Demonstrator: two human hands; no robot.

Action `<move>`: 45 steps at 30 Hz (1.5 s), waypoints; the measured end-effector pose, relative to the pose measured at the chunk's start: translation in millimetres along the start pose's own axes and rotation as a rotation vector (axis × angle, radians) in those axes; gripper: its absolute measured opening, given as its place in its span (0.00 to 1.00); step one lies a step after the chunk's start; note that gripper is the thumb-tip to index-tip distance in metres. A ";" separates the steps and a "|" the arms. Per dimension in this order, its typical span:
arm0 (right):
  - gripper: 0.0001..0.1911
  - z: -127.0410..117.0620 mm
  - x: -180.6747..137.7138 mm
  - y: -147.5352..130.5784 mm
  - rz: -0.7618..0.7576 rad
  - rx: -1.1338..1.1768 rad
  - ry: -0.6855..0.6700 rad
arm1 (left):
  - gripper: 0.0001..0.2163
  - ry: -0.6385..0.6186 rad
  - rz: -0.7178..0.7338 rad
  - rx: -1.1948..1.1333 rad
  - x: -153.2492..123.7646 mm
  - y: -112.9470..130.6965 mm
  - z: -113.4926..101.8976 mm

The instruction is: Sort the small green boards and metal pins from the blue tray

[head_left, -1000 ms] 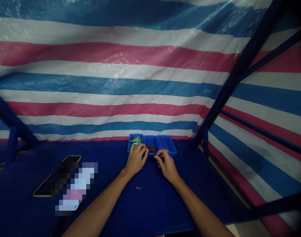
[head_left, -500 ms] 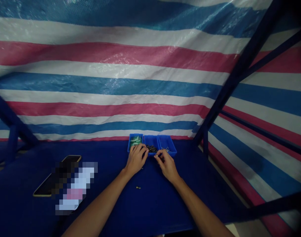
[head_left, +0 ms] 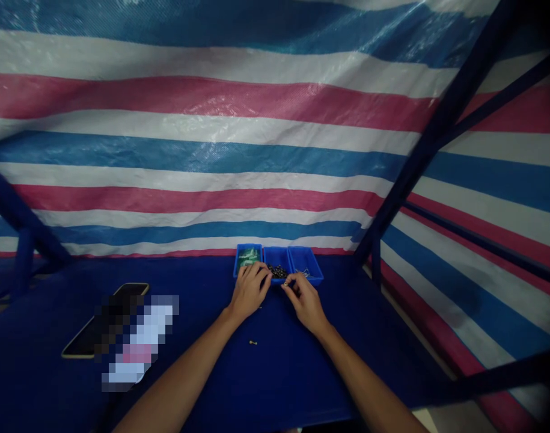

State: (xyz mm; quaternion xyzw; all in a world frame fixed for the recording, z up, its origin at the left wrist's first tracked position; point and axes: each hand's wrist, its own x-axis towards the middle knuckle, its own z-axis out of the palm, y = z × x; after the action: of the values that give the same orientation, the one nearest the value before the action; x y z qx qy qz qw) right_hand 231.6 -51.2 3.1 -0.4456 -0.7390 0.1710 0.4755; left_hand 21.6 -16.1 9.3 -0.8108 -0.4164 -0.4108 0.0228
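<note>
**Left hand** [head_left: 249, 291]: laid palm down on the blue table [head_left: 284, 379], fingers bent. The fingertips are set at the near rims of the left bin [head_left: 248, 246] and the middle bin [head_left: 277, 251]. Whether anything is gripped beneath them cannot be told.

**Right hand** [head_left: 307, 302]: laid on the table at 3 o'clock of the left hand, near it but apart. The thumb and forefinger are closed to a pinch, and the other fingers are curled.

**Small metal part** [head_left: 286, 284]: a light speck, too small for its kind to be told. It is held in that pinch, at 10 o'clock of the right hand's middle and just before the near rim of the middle bin.

**Bins**: three small blue open bins are set side by side, touching, at 12 o'clock of the hands.
- Left bin: green pieces [head_left: 246, 258].
- Middle bin: a heap of dark small parts [head_left: 279, 272].
- Right bin [head_left: 299, 257]: a few thin silvery pieces [head_left: 305, 272].

**Loose part** [head_left: 252, 343]: a small piece lying alone on the table, at 6 o'clock of the left hand, between the two forearms.

**Phone** [head_left: 128, 293]: dark and flat, lying at 9 o'clock of the left hand, well apart, partly covered by a blurred patch.

**Surroundings**: a striped tarpaulin [head_left: 211, 150] in pink, white and blue is hung behind the table. A slanted blue frame post [head_left: 419, 156] is seen at 2 o'clock.
</note>
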 end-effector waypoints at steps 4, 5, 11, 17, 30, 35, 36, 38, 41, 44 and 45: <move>0.05 -0.3 -0.3 0.7 0.004 0.001 0.004 | 0.08 -0.004 0.002 0.000 -0.3 -0.3 0.2; 0.05 -0.3 -0.4 0.8 0.005 0.000 0.004 | 0.08 -0.006 0.003 -0.002 -0.2 -0.2 -0.1; 0.06 -0.2 -1.2 -0.1 0.021 -0.010 0.000 | 0.08 -0.011 0.004 -0.005 0.1 0.8 -1.5; 0.06 -0.2 -0.7 -0.8 0.018 -0.002 0.001 | 0.09 -0.009 -0.002 -0.007 0.1 0.2 -0.4; 0.06 -0.8 -0.5 -0.1 0.004 -0.012 0.019 | 0.09 -0.018 -0.002 0.010 -0.6 -0.1 0.3; 0.08 -0.5 -0.8 1.2 0.017 -0.013 0.023 | 0.09 -0.019 -0.007 0.009 -0.6 -0.3 0.5; 0.08 -0.3 -0.9 1.4 0.017 -0.011 0.024 | 0.09 -0.021 -0.006 0.007 -0.5 -0.3 0.3; 0.08 0.0 -1.1 1.6 0.022 -0.007 0.023 | 0.09 -0.023 -0.003 0.006 -0.5 -0.3 0.1; 0.09 0.2 -1.2 1.7 0.028 -0.001 0.025 | 0.09 -0.021 -0.003 0.006 -0.4 -0.1 -0.2; 0.10 0.1 -1.1 1.6 0.021 -0.004 0.027 | 0.10 -0.015 -0.002 0.003 -0.4 0.0 -0.4; 0.10 0.1 -1.1 1.6 0.021 -0.005 0.022 | 0.10 -0.014 -0.002 0.002 -0.4 0.0 -0.4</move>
State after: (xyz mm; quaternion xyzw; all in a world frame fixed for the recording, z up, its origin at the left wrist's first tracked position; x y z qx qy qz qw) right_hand 232.5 -51.2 1.4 -0.4564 -0.7295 0.1689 0.4807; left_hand 21.2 -16.5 9.3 -0.8132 -0.4180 -0.4046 0.0204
